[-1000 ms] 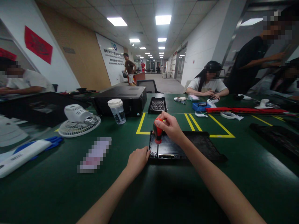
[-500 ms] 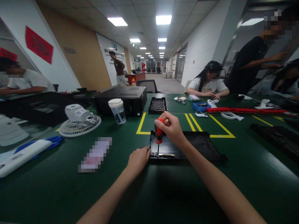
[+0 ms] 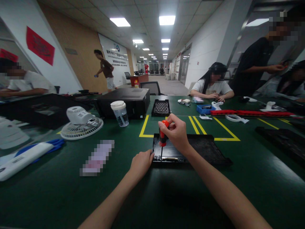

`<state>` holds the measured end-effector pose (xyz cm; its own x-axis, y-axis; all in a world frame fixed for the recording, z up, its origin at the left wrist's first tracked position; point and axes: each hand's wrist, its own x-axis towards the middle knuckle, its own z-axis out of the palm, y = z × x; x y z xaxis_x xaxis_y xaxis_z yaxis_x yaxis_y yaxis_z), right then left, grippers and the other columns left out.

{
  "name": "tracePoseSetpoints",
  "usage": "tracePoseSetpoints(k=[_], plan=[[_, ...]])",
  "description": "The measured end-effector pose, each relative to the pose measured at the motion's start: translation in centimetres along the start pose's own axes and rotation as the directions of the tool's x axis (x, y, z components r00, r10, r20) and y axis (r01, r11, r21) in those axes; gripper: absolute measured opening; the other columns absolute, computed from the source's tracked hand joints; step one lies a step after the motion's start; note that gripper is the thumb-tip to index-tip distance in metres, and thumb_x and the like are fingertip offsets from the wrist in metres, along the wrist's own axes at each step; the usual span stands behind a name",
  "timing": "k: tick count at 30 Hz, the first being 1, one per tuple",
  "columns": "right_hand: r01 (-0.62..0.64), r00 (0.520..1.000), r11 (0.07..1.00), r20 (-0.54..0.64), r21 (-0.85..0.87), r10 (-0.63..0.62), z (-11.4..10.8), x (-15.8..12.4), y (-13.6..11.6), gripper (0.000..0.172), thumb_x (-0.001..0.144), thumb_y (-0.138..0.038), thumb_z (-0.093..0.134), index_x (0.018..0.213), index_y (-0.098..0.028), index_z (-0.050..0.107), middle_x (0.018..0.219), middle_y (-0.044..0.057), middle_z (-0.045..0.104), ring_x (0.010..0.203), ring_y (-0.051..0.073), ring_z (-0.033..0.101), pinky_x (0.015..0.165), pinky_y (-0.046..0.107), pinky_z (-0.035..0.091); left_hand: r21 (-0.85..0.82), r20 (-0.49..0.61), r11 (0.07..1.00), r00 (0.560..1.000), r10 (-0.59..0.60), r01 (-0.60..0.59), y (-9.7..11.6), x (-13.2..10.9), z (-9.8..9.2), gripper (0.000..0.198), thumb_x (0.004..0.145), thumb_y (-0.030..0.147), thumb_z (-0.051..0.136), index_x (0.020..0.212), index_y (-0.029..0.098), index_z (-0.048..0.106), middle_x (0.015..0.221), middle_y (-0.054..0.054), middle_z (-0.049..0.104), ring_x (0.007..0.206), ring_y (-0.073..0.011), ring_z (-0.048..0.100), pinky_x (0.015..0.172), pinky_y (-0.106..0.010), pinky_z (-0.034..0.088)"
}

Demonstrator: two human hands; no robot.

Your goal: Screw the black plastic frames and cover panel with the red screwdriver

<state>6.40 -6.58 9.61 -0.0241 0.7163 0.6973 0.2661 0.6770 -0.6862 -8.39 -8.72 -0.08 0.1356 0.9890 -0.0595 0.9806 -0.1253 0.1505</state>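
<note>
A flat black panel (image 3: 202, 148) with raised edges lies on the green table in front of me. My right hand (image 3: 177, 130) is closed around the red and black handle of a screwdriver (image 3: 164, 130). The screwdriver stands nearly upright, its shaft reaching down to the metal strip along the panel's near edge, toward the left. Whether its tip sits in a screw is too small to tell. With thumb and fingers, my left hand (image 3: 142, 161) grips the panel's near left corner; its fingertips are partly hidden.
Beyond the panel is a black tray of small parts (image 3: 161, 107). Leftward stand a lidded plastic cup (image 3: 120, 114), a large black case (image 3: 128, 95) and a white fan (image 3: 81, 124). A blue box (image 3: 205, 109) lies at the back right. Co-workers sit and stand around the table.
My right hand has turned slightly on the screwdriver, whose handle has shifted a little right. My left hand and the panel stay put. A person in the background has walked left.
</note>
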Motion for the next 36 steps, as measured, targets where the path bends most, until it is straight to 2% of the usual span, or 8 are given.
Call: tracePoseSetpoints(k=[9, 13, 17, 24, 29, 36], plan=[[0.035, 0.998, 0.998, -0.058, -0.055, -0.038, 0.2, -0.2, -0.1, 0.027, 0.070, -0.024, 0.062, 0.060, -0.017, 0.037, 0.057, -0.006, 0.043, 0.040, 0.003, 0.035, 0.037, 0.016, 0.026, -0.002, 0.014, 1.000, 1.000, -0.019, 0.019, 0.1, -0.1, -0.2, 0.036, 0.089, 0.040, 0.030, 0.105, 0.023, 0.058, 0.091, -0.009, 0.067, 0.084, -0.0223, 0.063, 0.070, -0.031, 0.046], [-0.001, 1.000, 0.997, -0.023, 0.072, 0.002, 0.4, -0.3, -0.2, 0.024, 0.070, -0.022, 0.062, 0.062, -0.018, 0.039, 0.056, -0.007, 0.044, 0.039, 0.003, 0.042, 0.035, 0.016, 0.029, -0.006, 0.016, 1.000, 1.000, -0.007, 0.008, 0.1, 0.0, -0.2, 0.036, 0.089, 0.040, 0.029, 0.104, 0.023, 0.058, 0.091, -0.009, 0.067, 0.084, -0.0230, 0.063, 0.070, -0.032, 0.047], [-0.089, 0.995, 0.960, 0.061, 0.265, 0.076, 0.7, -0.3, -0.3, 0.025, 0.071, -0.023, 0.062, 0.065, -0.019, 0.038, 0.055, -0.008, 0.046, 0.041, 0.005, 0.049, 0.036, 0.015, 0.037, -0.004, 0.020, 1.000, 1.000, -0.012, 0.012, 0.1, 0.0, -0.3, 0.037, 0.089, 0.041, 0.029, 0.105, 0.024, 0.058, 0.091, -0.008, 0.067, 0.084, -0.0222, 0.063, 0.071, -0.032, 0.047], [-0.165, 0.983, 0.892, 0.145, 0.422, 0.114, 0.8, 0.0, 0.2, 0.025, 0.072, -0.026, 0.061, 0.072, -0.019, 0.038, 0.056, -0.009, 0.045, 0.039, 0.004, 0.046, 0.037, 0.014, 0.039, -0.009, 0.019, 1.000, 1.000, -0.018, 0.018, 0.1, -0.2, -0.3, 0.037, 0.089, 0.041, 0.029, 0.105, 0.023, 0.057, 0.091, -0.008, 0.067, 0.085, -0.0224, 0.063, 0.071, -0.031, 0.046], [-0.266, 0.956, 0.808, 0.254, 0.526, 0.149, 1.1, 0.1, 0.9, 0.022, 0.076, -0.029, 0.056, 0.077, -0.020, 0.037, 0.061, -0.009, 0.046, 0.038, 0.003, 0.044, 0.037, 0.016, 0.044, -0.009, 0.038, 0.999, 0.999, -0.030, 0.031, 0.2, -0.2, -0.6, 0.036, 0.089, 0.041, 0.030, 0.104, 0.022, 0.058, 0.091, -0.008, 0.066, 0.085, -0.0219, 0.063, 0.071, -0.030, 0.046], [-0.338, 0.930, 0.611, 0.355, 0.716, 0.099, 1.4, 0.3, 1.3, 0.022, 0.076, -0.025, 0.051, 0.078, -0.022, 0.030, 0.078, -0.003, 0.058, 0.054, 0.008, 0.056, 0.050, 0.025, 0.052, 0.012, 0.029, 1.000, 0.999, -0.017, 0.017, 0.1, -0.2, -0.4, 0.036, 0.089, 0.041, 0.030, 0.103, 0.023, 0.057, 0.090, -0.009, 0.067, 0.085, -0.0224, 0.064, 0.071, -0.031, 0.046]])
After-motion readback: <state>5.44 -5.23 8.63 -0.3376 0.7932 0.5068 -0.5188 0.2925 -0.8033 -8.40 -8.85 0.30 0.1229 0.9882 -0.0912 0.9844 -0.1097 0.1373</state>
